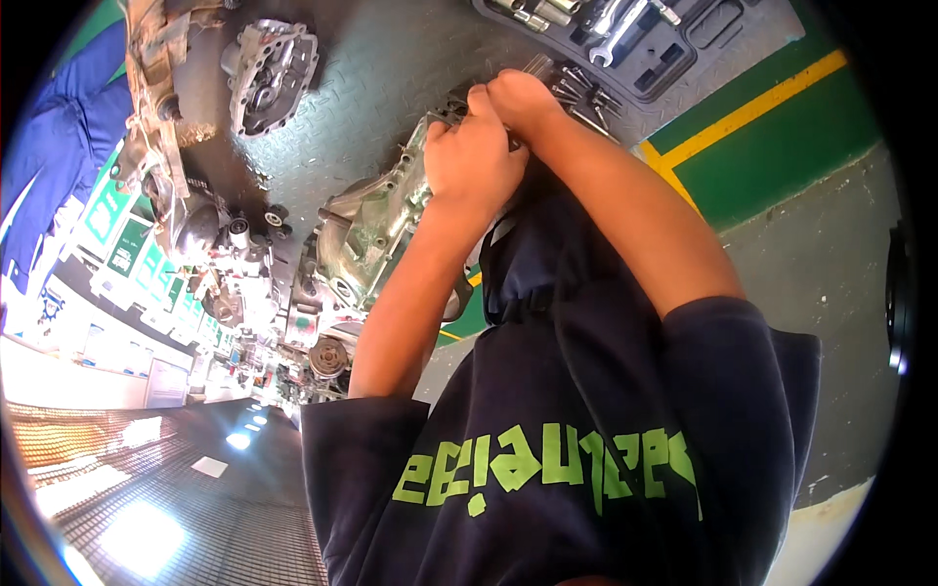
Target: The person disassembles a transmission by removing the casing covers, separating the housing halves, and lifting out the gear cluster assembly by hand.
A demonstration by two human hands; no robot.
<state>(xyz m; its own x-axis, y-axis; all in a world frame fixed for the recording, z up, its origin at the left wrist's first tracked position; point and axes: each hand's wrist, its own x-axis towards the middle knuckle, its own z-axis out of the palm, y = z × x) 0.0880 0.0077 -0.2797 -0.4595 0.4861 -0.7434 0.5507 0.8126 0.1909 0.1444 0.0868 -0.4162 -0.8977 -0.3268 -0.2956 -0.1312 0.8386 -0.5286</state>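
Close together over the far right end of a cast metal housing (pixel 376 230), both of my hands have their fingers curled in. My left hand (pixel 469 161) is closed, with its knuckles up and its thumb side toward the housing. Just beyond it, my right hand (pixel 528 103) is also closed and touches or nearly touches the left. Whatever lies inside the fingers is hidden by the hands. The housing has a bumpy silver surface and runs along the left side of my left forearm. Several bolts (pixel 591 98) lie loose to the right of my right hand.
An open tool case (pixel 674 59) with wrenches (pixel 622 34) and sockets lies at the far right of the metal-plated tabletop (pixel 391 63). Another open casing (pixel 276 78) stands far left. More machine parts (pixel 220 254) crowd the left. Yellow lines (pixel 752 107) cross the green floor.
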